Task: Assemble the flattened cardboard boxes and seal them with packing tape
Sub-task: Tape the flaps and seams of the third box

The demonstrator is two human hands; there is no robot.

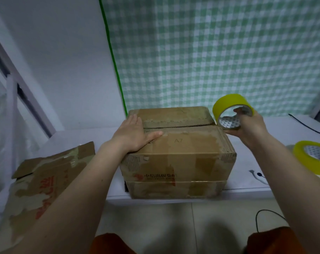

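Down at 6 o'clock, orange-clad knees (107,243) poke in, cut off by the bottom edge. At 8 o'clock a flattened cardboard box (40,184) overhangs the white table (276,191), red print too worn to read. Dead centre sits the assembled cardboard box (177,162), flaps closed, its Chinese lettering blurred. Left hand (133,133) lies open, palm flat across the flap seam. At 2 o'clock the right hand (247,128) grips a yellow packing tape roll (230,109) just beside the box's far right corner, fingers partly hidden inside the core. Second tape roll (313,156) at 3 o'clock, clipped by the frame. Behind, a green checked curtain (219,52).
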